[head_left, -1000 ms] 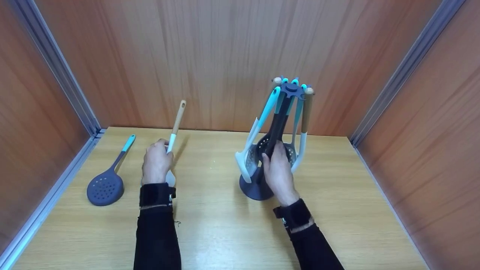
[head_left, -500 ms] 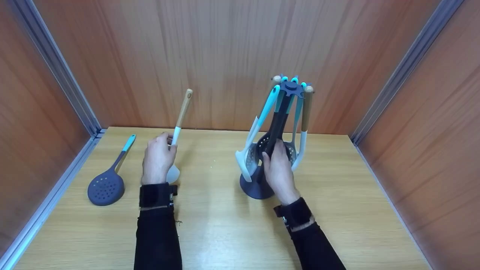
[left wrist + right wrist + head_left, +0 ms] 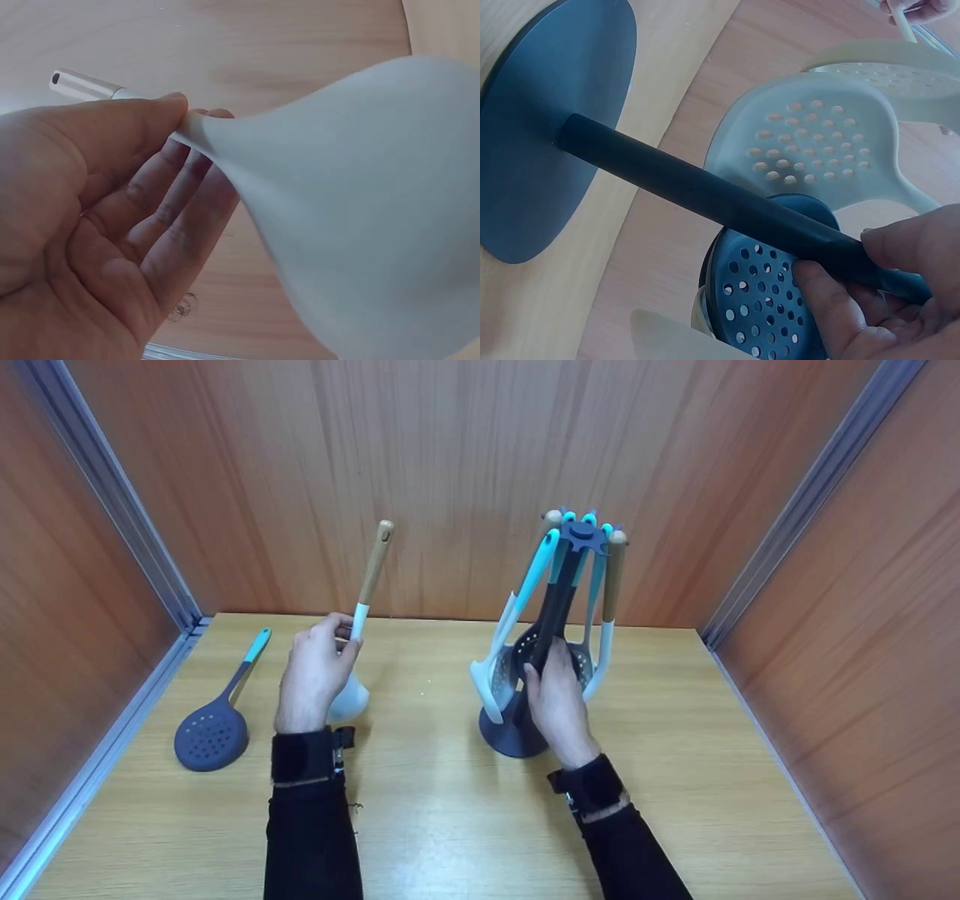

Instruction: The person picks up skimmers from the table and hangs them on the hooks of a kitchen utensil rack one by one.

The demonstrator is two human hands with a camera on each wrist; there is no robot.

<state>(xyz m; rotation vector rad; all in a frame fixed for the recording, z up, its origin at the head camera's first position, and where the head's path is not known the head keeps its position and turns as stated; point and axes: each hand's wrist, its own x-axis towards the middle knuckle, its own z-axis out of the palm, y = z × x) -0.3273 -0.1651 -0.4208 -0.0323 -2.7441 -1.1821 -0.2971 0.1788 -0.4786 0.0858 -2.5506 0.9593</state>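
My left hand (image 3: pixel 315 671) pinches a white spatula (image 3: pixel 373 562) with a wooden handle between thumb and fingers. In the left wrist view, its broad, smooth head (image 3: pixel 375 202) spreads out beyond my fingertips. The handle points up and away, tilted slightly right. My right hand (image 3: pixel 561 701) grips the dark post of a utensil stand (image 3: pixel 514 741), thumb and fingers around it in the right wrist view. Several utensils hang from the stand's top, among them a pale slotted one (image 3: pixel 810 146) and a dark slotted one (image 3: pixel 761 292), with turquoise or wooden handles.
A dark skimmer (image 3: pixel 211 733) with a turquoise handle end lies on the table (image 3: pixel 442 825) to the left of my left hand. Wooden panels (image 3: pixel 450 472) close in the back and both sides, with metal strips (image 3: pixel 802 510) along the corners.
My left hand has lifted the spatula, its handle end moving up and to the right and more of its head showing. My right hand stays on the stand, which has hardly shifted.
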